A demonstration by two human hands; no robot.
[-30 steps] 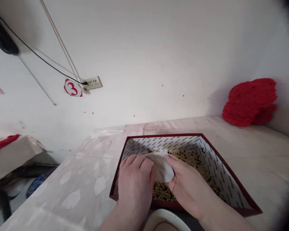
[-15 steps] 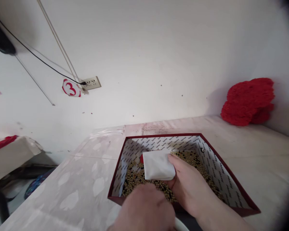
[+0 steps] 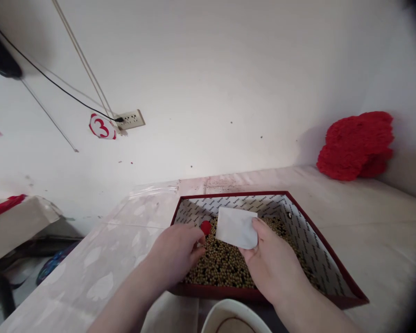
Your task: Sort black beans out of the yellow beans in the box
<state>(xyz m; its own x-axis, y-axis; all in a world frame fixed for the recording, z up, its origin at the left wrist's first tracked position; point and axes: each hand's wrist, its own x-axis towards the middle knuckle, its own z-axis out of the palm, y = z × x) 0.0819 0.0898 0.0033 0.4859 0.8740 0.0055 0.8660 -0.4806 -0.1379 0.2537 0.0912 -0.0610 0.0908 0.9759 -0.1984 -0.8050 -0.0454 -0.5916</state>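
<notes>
My right hand point(image 3: 270, 266) pinches a small white folded paper card point(image 3: 237, 227) between thumb and fingers, holding it tilted above the yellow-green round beans point(image 3: 222, 266). My left hand point(image 3: 175, 252) is curled loosely, its fingertips among the beans just beside a small red round piece point(image 3: 205, 227); I cannot tell whether it grips anything. The beans fill a shallow red-rimmed cardboard box with printed white lining point(image 3: 308, 240) on the pale marbled table point(image 3: 100, 277). A white bowl rim point(image 3: 234, 317) sits just in front of the box.

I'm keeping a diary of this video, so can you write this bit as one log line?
left hand: in box, fingertips by red piece | right hand: grip on white card | beans: fill box
</notes>
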